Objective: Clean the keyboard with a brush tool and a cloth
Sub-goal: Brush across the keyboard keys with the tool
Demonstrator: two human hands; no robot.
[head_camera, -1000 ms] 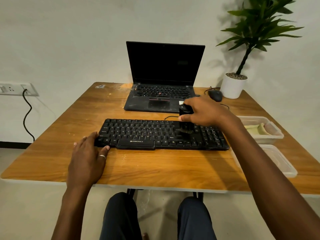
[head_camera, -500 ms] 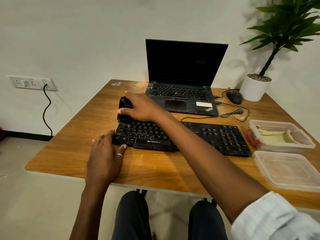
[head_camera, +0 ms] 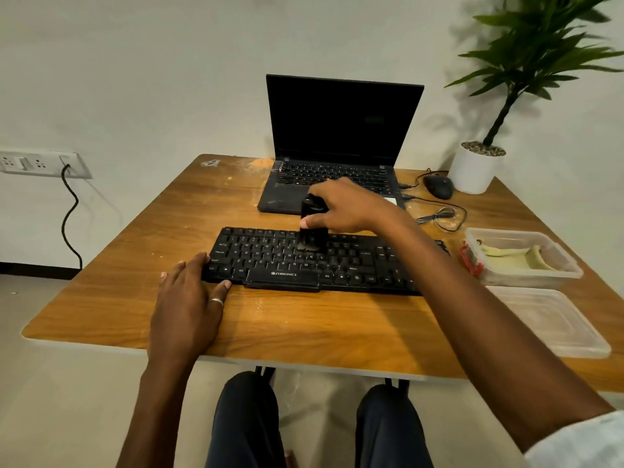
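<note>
Two hands are at work on the table [head_camera: 304, 329]. The keyboard [head_camera: 270, 261] lies across the middle of it, long axis running left to right and square to the near edge, space bar toward the person. The right hand [head_camera: 344, 207] reaches in from the right with fingers and thumb curled round a black brush [head_camera: 315, 236]. The brush stands upright, long axis vertical, bristles pointing down and touching the keys of the upper rows near the keyboard's middle. The left hand [head_camera: 189, 298] lies flat on the table, fingers straight and holding nothing, fingertips on the keyboard's near left corner and the thumb against its near edge.

Just right of the keyboard sits a clear tub [head_camera: 526, 276] with a pale yellow cloth [head_camera: 510, 260] in it, and a clear lid [head_camera: 557, 325] lies nearer. Beyond the keyboard an open laptop [head_camera: 341, 123] faces the person, screen dark. A mouse [head_camera: 438, 186] and a white plant pot [head_camera: 472, 170] stand at the far right corner.
</note>
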